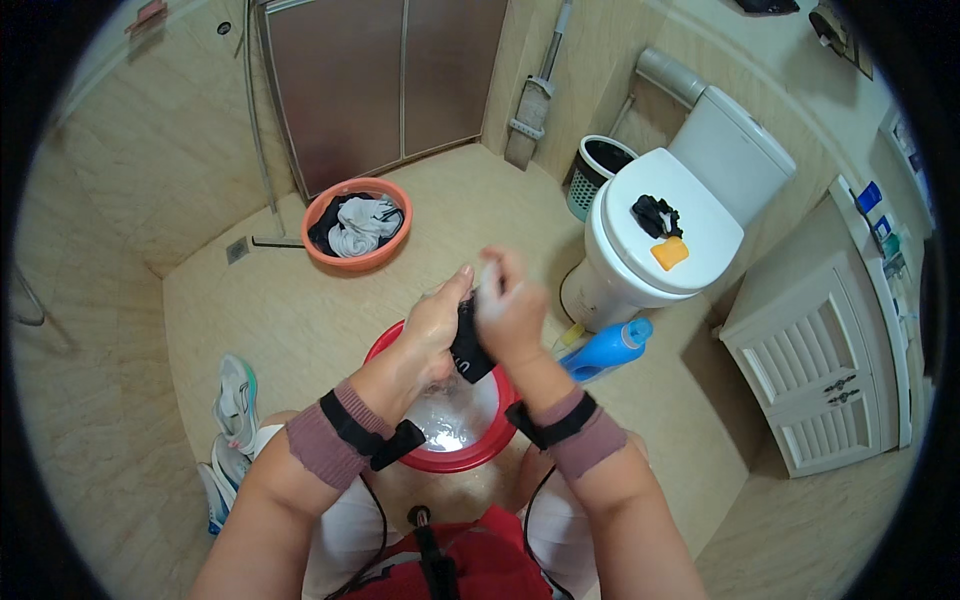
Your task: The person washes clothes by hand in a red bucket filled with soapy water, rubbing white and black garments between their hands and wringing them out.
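Observation:
My left hand [435,330] and my right hand [512,304] hold a small black cloth item [469,341] between them, light lettering near its lower end. It hangs above a red basin [493,442] of cloudy, sudsy water on the floor between my knees. My right hand is blurred and curled around the cloth's right side; my left palm lies along its left side. To the right, a blue plastic bottle [604,351] is beside the basin. On the closed toilet lid [675,172] lie a crumpled black cloth [656,216] and an orange bar of soap [670,253].
An orange basin [358,261] of dark and light laundry [367,225] sits ahead left, near a floor squeegee [277,241] and drain [237,250]. Several shoes [236,405] stand at left. Beyond are a flat mop [532,112], a waste bin [589,180] and, right, a louvered cabinet [817,352].

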Demonstrator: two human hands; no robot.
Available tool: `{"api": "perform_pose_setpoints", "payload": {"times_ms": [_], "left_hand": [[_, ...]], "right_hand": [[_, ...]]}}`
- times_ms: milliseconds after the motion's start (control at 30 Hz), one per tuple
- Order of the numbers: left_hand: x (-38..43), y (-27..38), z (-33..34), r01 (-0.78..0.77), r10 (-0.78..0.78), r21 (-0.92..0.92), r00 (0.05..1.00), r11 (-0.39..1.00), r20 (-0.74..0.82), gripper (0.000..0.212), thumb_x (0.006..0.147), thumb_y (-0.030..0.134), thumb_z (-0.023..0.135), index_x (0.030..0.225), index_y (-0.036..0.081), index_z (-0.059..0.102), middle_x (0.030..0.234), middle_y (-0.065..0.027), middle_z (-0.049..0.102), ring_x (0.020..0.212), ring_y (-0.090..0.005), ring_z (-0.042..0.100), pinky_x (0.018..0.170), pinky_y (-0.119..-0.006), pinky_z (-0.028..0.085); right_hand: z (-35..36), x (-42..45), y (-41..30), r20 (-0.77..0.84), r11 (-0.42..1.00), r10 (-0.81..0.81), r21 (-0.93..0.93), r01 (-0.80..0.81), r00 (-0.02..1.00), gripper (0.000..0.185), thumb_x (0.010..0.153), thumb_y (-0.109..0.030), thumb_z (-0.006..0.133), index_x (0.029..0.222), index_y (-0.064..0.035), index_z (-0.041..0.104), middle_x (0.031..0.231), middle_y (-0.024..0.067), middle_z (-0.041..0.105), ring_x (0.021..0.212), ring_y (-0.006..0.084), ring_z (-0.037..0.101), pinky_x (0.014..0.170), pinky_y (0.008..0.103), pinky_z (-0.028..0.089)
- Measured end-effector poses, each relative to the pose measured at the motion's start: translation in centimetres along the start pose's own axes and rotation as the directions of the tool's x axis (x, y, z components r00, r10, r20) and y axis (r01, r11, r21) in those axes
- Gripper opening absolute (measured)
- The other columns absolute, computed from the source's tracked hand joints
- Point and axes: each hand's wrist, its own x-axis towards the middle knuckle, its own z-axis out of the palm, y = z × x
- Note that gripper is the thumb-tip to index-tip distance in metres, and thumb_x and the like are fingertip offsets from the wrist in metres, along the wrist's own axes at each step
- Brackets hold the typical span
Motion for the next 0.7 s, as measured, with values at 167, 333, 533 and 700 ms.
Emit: {"api": "perform_pose_setpoints", "payload": {"times_ms": [167,333,533,700], "left_hand": [[1.7,0.8,-1.8,-0.221,0.204,0.21,0.974,0.953,0.097,0.046,0.087,0.055,0.056,0.082,0.01,0.054,0.071,-0.0001,0.051,0.064,-0.0102,0.055,0.057,-0.026,0.047],[0.8,1.9,-2.1,-0.256,0.085,0.549,0.945,0.796,0.317,0.024,0.078,0.017,0.074,0.095,0.006,0.06,0.081,-0.0031,0.062,0.072,-0.0104,0.06,0.063,-0.024,0.051],[1.3,2.6,-2.3,-0.247,0.205,0.198,0.957,0.949,0.207,0.015,0.088,0.017,0.063,0.097,0.005,0.06,0.087,-0.0038,0.064,0.075,-0.0118,0.063,0.068,-0.025,0.053],[2.4,2.0,-2.2,-0.3,0.286,0.128,0.951,0.945,0.113,0.016,0.092,0.02,0.057,0.097,0.005,0.06,0.089,-0.0045,0.064,0.079,-0.013,0.063,0.072,-0.027,0.053]], "right_hand": [[-1.0,2.1,4.3,0.329,0.69,0.338,0.55,-0.47,0.882,0.025,0.09,-0.029,0.057,0.086,-0.0046,0.061,0.065,0.0027,0.054,0.058,0.01,0.053,0.055,0.029,0.043],[-3.4,2.5,3.4,0.605,0.255,0.434,0.629,-0.735,0.668,0.027,0.092,-0.03,0.057,0.086,-0.0046,0.06,0.07,-0.0004,0.056,0.065,0.0091,0.055,0.057,0.0238,0.044],[-4.1,2.3,3.4,0.697,0.318,0.282,0.58,-0.75,0.659,0.016,0.083,-0.012,0.067,0.095,-0.0035,0.06,0.085,0.0029,0.064,0.073,0.0099,0.061,0.067,0.0238,0.05],[-1.8,1.2,4.8,0.234,0.664,0.329,0.631,-0.4,0.915,0.018,0.081,-0.009,0.068,0.094,-0.001,0.059,0.08,0.0026,0.064,0.071,0.0131,0.06,0.064,0.0288,0.049]]}}
